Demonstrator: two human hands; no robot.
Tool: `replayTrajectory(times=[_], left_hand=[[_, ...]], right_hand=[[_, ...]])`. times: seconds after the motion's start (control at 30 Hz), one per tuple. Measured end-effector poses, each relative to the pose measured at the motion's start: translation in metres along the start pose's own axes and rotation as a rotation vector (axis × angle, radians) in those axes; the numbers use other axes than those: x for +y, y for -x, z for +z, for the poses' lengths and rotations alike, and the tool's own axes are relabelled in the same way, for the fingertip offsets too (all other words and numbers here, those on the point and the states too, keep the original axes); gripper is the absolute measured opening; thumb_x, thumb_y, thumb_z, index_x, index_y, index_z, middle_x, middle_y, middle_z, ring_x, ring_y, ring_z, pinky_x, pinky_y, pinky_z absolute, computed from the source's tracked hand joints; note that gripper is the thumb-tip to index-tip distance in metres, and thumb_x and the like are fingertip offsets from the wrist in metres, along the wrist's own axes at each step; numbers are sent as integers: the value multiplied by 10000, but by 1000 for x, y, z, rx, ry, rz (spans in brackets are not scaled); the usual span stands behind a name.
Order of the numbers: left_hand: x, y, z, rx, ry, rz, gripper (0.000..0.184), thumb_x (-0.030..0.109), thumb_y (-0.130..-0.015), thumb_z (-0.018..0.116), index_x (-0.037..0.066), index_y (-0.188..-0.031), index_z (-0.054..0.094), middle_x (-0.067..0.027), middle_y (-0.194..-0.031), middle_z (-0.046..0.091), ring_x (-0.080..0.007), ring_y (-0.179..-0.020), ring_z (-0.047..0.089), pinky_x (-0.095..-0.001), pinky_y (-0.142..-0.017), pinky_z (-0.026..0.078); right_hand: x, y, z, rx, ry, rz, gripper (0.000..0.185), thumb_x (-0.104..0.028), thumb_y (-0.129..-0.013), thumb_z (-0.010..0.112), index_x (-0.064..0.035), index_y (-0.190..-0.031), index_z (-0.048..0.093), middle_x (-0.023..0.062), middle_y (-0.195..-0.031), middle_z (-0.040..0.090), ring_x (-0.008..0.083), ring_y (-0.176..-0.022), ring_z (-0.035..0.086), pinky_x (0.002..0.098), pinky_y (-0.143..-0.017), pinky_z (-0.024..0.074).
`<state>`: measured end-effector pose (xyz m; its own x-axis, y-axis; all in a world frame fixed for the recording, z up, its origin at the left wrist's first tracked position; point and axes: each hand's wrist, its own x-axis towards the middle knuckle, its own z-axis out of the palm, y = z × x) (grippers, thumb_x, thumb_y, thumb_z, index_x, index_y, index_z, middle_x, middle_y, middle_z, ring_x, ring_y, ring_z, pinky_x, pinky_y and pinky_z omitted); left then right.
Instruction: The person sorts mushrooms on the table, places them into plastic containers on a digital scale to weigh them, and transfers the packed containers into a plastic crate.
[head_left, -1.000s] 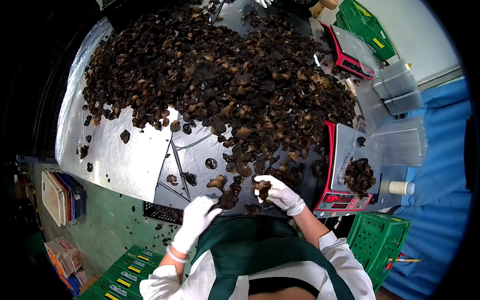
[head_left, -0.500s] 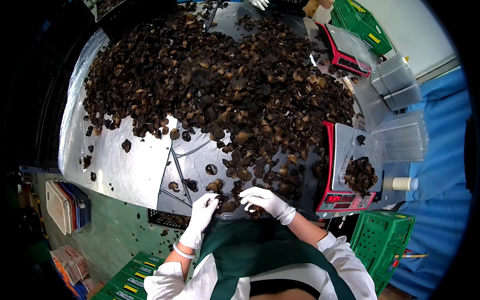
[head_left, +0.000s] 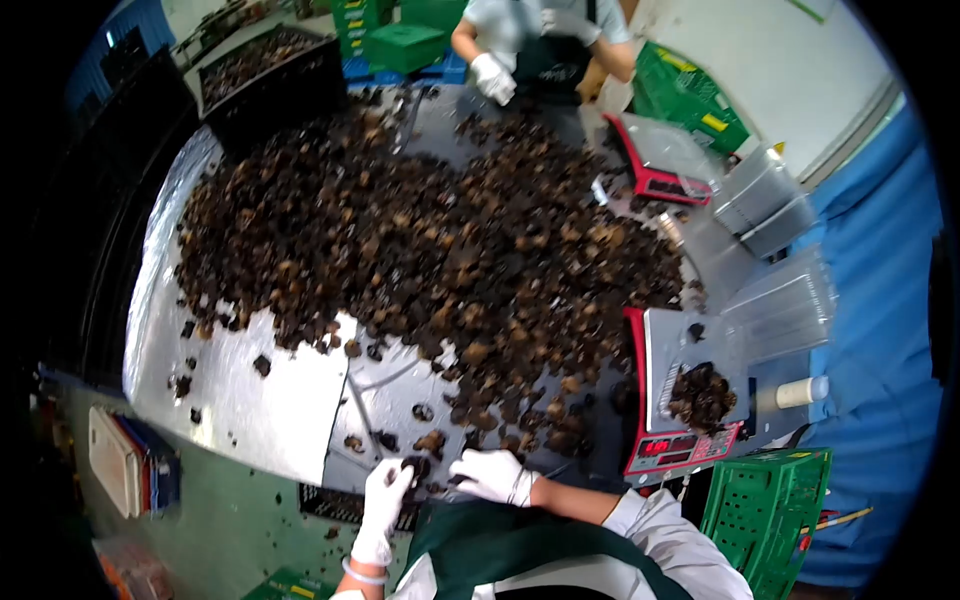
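A wide heap of dark brown wood ear mushrooms (head_left: 420,230) covers much of the metal table. At the near edge my left hand (head_left: 383,505), in a white glove, pinches a dark wood ear mushroom (head_left: 416,466) between thumb and fingers. My right hand (head_left: 492,476), also gloved, is just to its right, low over the near edge. Its fingers are apart and slightly bent, with dark pieces by the tips; I see none clearly held. A red digital scale (head_left: 640,400) stands right of my hands, bearing a clump of wood ear mushrooms (head_left: 702,396).
Across the table stands a person with gloved hands (head_left: 493,78). A second red scale (head_left: 628,160) and clear plastic containers (head_left: 765,195) line the right side. A black crate (head_left: 270,90) is at the far left, a green crate (head_left: 765,510) near right. A white bottle (head_left: 800,392) lies by the scale.
My view has tilted up, showing more of the person and crates opposite. A dark mushroom now shows in my left hand's fingers. My right hand has moved closer to it.
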<state>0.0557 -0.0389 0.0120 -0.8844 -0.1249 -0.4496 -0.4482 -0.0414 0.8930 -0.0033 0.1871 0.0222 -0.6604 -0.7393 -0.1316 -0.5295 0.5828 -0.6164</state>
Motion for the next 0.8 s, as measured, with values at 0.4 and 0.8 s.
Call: replayTrajectory(times=[0.4,0.8], left_hand=[[77,4,58,-103,-961,954,294,282,-762,743,119,-995,669,-45,-821,626,-246,-757,611,-348,-668,497],[7,-43,36,-30,-1166,721,511,223,-695,763,82,-1164,615,-100,-1133,610,-282,-963,568,-402,-763,465]], right_hand=[[7,14,-4,-67,-1986,295,361,-350,-991,505,-136,-1281,501,-17,-1065,605,84,-945,614,243,-700,507],[17,14,-2,-4,-1907,242,329,-176,-918,612,-85,-1224,530,61,-1097,641,146,-901,630,236,-609,492]])
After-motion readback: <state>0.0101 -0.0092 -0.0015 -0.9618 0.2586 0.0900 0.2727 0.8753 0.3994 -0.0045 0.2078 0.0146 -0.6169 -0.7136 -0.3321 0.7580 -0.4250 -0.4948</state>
